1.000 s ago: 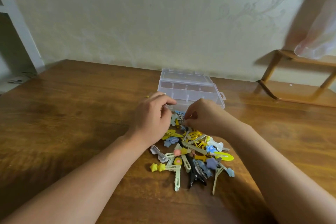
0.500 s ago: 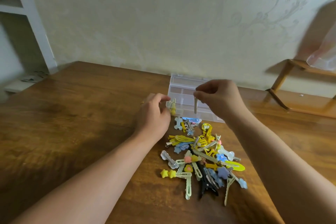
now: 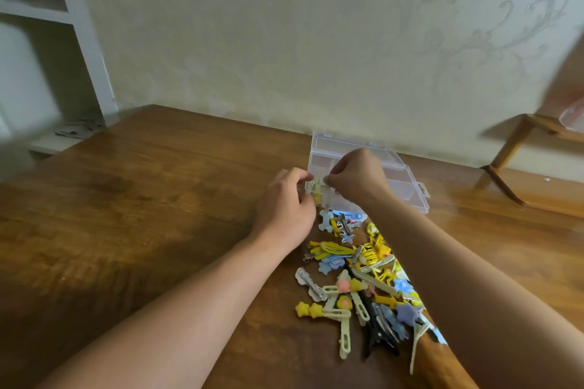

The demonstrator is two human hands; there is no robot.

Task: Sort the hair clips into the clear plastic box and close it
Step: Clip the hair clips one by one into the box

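Observation:
A clear plastic box (image 3: 407, 186) with dividers sits open on the wooden table near the wall. In front of it lies a heap of colourful hair clips (image 3: 360, 275). My left hand (image 3: 286, 208) pinches a pale yellow-green clip (image 3: 315, 191) at the box's near left corner. My right hand (image 3: 357, 178) hovers over the box's left compartments with fingers curled, its fingertips meeting the same clip; whether it pinches something of its own is hidden. My right forearm covers the right side of the heap.
The wooden table (image 3: 142, 215) stretches wide to the left. A wooden stand (image 3: 518, 167) rests at the right by the wall. White shelves (image 3: 47, 41) stand at the far left.
Both hands rose from the heap toward the box. My right hand moved left and down to meet my left hand at the box's near left corner. The camera view shifted upward.

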